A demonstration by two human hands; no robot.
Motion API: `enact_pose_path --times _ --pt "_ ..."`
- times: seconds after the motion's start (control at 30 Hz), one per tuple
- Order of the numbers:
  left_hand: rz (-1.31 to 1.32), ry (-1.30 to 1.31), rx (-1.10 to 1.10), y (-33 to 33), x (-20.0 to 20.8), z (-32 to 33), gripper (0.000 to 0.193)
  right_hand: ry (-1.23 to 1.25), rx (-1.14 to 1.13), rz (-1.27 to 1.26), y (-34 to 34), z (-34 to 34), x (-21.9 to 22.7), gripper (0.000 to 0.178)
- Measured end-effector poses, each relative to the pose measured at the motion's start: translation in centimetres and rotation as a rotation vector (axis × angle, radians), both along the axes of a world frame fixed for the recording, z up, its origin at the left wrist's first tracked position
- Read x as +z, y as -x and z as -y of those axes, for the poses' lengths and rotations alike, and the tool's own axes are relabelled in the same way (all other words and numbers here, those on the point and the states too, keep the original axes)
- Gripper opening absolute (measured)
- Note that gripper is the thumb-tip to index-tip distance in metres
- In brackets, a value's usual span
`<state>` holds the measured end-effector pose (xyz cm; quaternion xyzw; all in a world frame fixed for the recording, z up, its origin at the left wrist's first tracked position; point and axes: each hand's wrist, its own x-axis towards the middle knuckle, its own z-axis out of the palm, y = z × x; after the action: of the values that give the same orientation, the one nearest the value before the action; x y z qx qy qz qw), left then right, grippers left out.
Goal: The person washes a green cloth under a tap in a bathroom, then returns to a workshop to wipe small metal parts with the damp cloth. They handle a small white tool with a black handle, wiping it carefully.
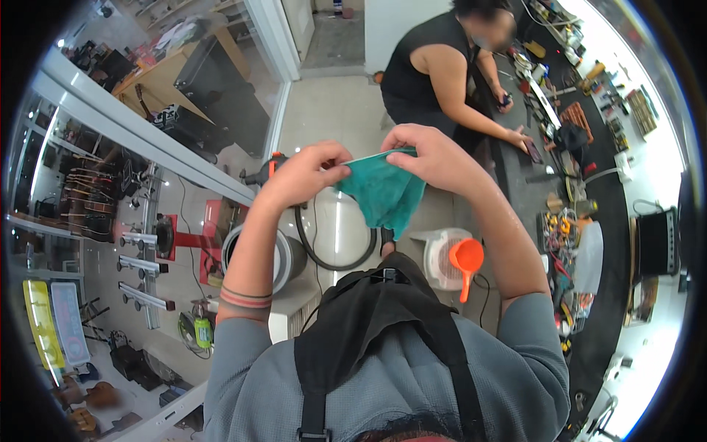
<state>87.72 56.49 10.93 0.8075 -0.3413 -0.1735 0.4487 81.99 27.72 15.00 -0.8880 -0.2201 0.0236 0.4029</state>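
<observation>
A teal cloth hangs between my two raised hands, its upper edge stretched nearly level and its lower part draping in folds. My left hand pinches the upper left corner between thumb and fingers. At the other end, my right hand grips the upper right part, thumb in front and fingers behind. Both forearms reach forward over a black apron. Below and right of the cloth is an orange dipper on a white plastic container.
A grey bucket stands by my left forearm, with a black hose curving over the tiled floor. Ahead right, a seated person works at a dark bench crowded with tools. Glass partitions run along the left.
</observation>
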Motion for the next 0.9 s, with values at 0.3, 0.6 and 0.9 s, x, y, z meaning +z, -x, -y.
enact_pose_path --times 0.3,0.6,0.9 --pt "-0.068 0.237 0.413 -23.6 0.3 -1.1 0.014 -0.232 -0.075 -0.06 -28.1 7.0 -4.5 0.023" --pt "-0.369 0.729 0.647 -47.5 3.1 2.8 0.015 -0.619 0.075 -0.471 -57.0 10.9 -1.6 0.019" --pt "-0.435 0.705 0.679 -72.0 -1.6 10.8 0.02 -0.841 -0.212 -0.619 -78.8 6.1 -5.0 0.024"
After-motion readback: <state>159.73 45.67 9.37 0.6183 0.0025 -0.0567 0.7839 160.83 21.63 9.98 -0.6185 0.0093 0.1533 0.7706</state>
